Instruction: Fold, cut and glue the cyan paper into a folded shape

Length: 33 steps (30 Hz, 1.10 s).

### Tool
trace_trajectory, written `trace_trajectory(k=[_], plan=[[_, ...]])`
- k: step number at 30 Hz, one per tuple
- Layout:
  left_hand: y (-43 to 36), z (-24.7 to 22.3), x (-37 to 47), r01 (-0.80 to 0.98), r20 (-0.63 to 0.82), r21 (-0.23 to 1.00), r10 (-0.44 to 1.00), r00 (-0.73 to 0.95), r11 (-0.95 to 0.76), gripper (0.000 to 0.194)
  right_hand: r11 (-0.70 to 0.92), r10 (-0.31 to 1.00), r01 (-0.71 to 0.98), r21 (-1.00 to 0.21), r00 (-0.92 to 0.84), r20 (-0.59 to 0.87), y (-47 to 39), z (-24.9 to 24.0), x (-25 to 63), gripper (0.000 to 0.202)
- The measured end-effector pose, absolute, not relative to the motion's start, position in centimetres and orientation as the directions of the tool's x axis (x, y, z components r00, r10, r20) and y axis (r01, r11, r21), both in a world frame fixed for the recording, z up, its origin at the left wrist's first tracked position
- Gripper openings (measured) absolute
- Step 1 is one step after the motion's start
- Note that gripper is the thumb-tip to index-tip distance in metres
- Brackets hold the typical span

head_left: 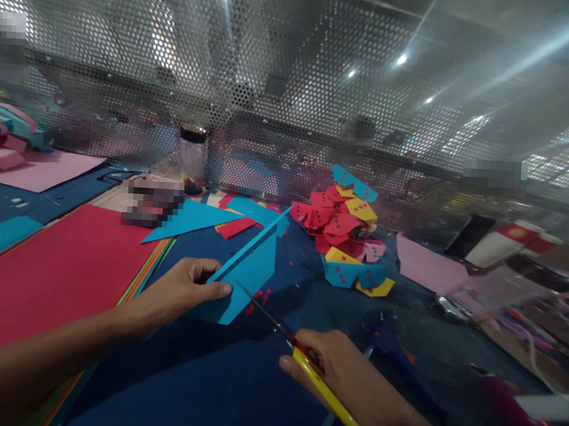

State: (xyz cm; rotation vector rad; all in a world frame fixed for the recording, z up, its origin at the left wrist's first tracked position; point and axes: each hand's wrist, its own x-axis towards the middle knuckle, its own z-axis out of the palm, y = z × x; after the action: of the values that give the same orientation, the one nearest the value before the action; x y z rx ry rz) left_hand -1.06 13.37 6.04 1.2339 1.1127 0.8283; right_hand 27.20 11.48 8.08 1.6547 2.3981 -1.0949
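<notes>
My left hand pinches a folded sheet of blue paper near its lower left corner, thumb on top. Scissors with yellow handles sit in my right hand. Their blades point up and left, with the tips over the paper's face close to my left thumb. Whether the blades touch the paper I cannot tell. Small red paper scraps lie on the dark blue table just beyond the blades. Behind the held sheet are blue paper pieces and a red strip.
A pile of folded red, yellow and blue paper pieces stands near the perforated metal screen. Large red sheets are stacked at left. A jar with a black lid, pink paper and a dark blue tool also lie around.
</notes>
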Motion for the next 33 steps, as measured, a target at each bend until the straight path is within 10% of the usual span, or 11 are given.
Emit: trace_trajectory(k=[33], plan=[[13.67,6.23,-1.39,-0.186,-0.299,0.924,0.934,0.194,0.334,0.028,0.202,0.825,0.848,-0.489,-0.417,-0.382,11.69,8.27,27.04,0.035]])
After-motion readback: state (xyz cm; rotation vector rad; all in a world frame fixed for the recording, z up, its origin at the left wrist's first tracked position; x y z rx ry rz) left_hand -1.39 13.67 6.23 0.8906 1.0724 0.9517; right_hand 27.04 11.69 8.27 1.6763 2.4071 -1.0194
